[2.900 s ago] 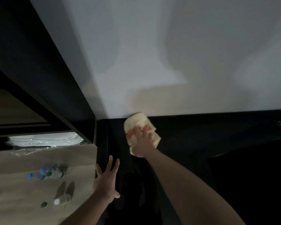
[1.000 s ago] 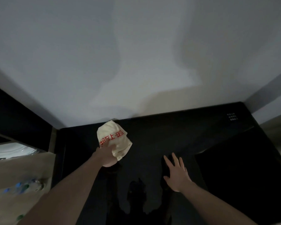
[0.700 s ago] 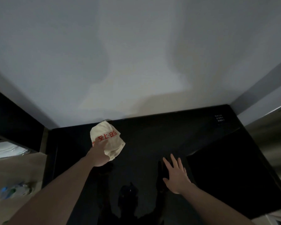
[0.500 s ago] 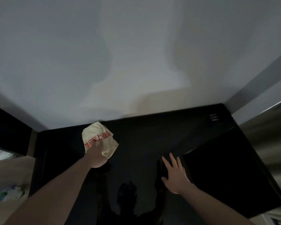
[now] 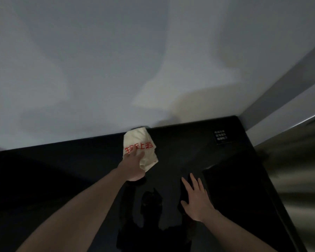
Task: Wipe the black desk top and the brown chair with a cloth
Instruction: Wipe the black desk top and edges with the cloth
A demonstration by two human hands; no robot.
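Note:
A cream cloth (image 5: pixel 141 140) with red lettering lies on the glossy black desk top (image 5: pixel 62 170), against the back edge where the desk meets the wall. My left hand (image 5: pixel 134 166) presses on the cloth's near part with fingers laid over it. My right hand (image 5: pixel 196 200) rests flat on the desk with fingers spread, to the right of the cloth and nearer to me, holding nothing. The brown chair is not in view.
A pale wall (image 5: pixel 153 60) rises behind the desk. A small white-lettered label (image 5: pixel 222 137) sits near the desk's back right corner. A dark matte panel (image 5: pixel 235 188) covers the right part of the desk. A blurred metallic surface (image 5: pixel 298 170) borders the right.
The cloth went from my right hand to my left hand. My left hand has since slid it right along the back edge. My right hand stays flat on the desk.

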